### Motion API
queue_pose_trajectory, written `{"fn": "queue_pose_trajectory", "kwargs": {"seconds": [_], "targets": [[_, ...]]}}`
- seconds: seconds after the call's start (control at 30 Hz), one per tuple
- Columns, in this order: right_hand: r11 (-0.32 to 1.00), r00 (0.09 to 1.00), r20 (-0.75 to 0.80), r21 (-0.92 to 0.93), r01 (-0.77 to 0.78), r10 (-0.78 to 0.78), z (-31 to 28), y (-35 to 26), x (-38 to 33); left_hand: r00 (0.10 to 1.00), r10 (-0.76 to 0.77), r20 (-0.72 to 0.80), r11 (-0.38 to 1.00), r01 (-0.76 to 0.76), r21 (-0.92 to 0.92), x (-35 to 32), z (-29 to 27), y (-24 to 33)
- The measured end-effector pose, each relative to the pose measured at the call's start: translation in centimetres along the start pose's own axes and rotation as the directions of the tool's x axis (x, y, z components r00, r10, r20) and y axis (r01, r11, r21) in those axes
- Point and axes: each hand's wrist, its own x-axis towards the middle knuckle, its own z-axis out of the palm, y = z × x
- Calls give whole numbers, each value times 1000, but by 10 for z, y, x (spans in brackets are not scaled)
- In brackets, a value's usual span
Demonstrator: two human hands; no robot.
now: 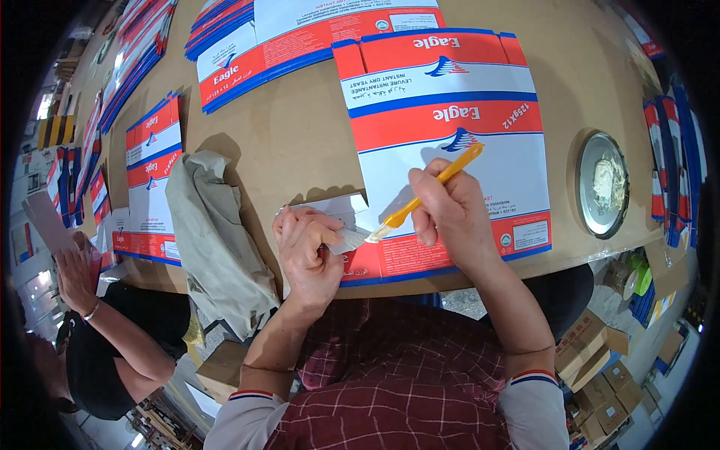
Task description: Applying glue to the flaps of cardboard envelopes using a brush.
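Right hand: right hand pinching brush, thumb and fingers around the yellow handle.
Brush: slanted, handle end up and right, pale bristles down and left, tip at near edge of the piece.
Left hand: left hand with fingers curled, pinching piece over the lower left part of the carton.
Piece: small, grey-white, mostly hidden by fingers; exact shape can't be told.
Carton: flat carton, red, white and blue, on table, printing upside down at its far end; near edge close to the table edge.
Dish: round metal dish on table, right of carton, apart from it; off-white paste in the middle.
Cloth: grey-beige cloth, crumpled, left of left hand, hanging over the table edge.
Far side: more flat cartons beyond the carton, overlapped by it.
Left side: co-worker's hand gripping a card, thin and pale.
Below table: brown boxes, lower right.
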Motion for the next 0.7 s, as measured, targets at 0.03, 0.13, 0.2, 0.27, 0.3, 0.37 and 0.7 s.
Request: {"fn": "queue_pose_trajectory", "kwargs": {"seconds": [0.03, 0.13, 0.2, 0.27, 0.3, 0.37, 0.7], "targets": [[1000, 1000, -2, 1, 1, -1, 0, 1, 0, 1000, 1, 1, 1000, -1, -1, 0, 0, 0], [998, 999, -25, 35, 44, -43, 1, 7, 1, 1000, 2, 3, 1000, -2, -18, -1, 2, -1], [996, 996, -42, -30, 78, -79, 5, 9, 0, 1000, 9, -6, 1000, -9, -1, -1, 2, -2], [994, 995, -30, -62, 95, -97, 7, 11, -1, 1000, 6, -5, 1000, -6, -4, -1, 2, -2], [989, 993, -16, -96, 112, -114, 8, 11, -1, 1000, 4, -7, 1000, -4, -7, -1, 2, -2], [985, 994, 12, -137, 106, -105, 6, 9, -1, 1000, 9, -13, 1000, -9, -8, 0, 2, -1], [999, 999, 15, -9, 48, -48, 2, 7, 2, 1000, 7, -22, 1000, -8, -22, -1, 3, -3]]}}
